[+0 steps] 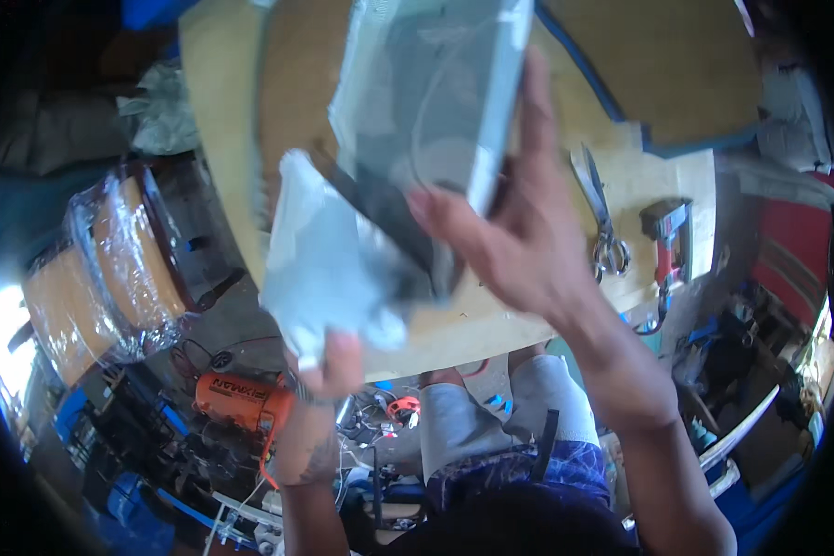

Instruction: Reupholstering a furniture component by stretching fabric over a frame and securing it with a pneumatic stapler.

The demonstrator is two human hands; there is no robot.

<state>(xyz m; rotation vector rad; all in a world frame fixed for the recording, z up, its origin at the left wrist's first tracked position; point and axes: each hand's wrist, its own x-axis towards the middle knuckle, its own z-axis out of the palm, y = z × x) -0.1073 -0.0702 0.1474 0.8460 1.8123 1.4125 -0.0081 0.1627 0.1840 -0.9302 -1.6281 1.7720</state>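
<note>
Above the work table I hold a rectangular dark grey panel [435,102] with a pale border; it looks glossy, as if under clear film, and is blurred by motion. My right hand [528,241] grips its right side, the thumb across its near end and the fingers along the edge. A whitish, folded sheet-like piece [315,250] hangs at the panel's near left corner; whether the two are joined I cannot tell. My left hand [329,375] is closed on the lower end of this piece, its fingers partly hidden.
On the pale table [445,347], scissors [598,218] lie to the right beside a staple gun [667,241] with a hose. Blue-edged boards [667,65] are at the far right. Plastic-wrapped tan padded pieces [111,269] stand left. An orange tank [236,398] sits on the cluttered floor.
</note>
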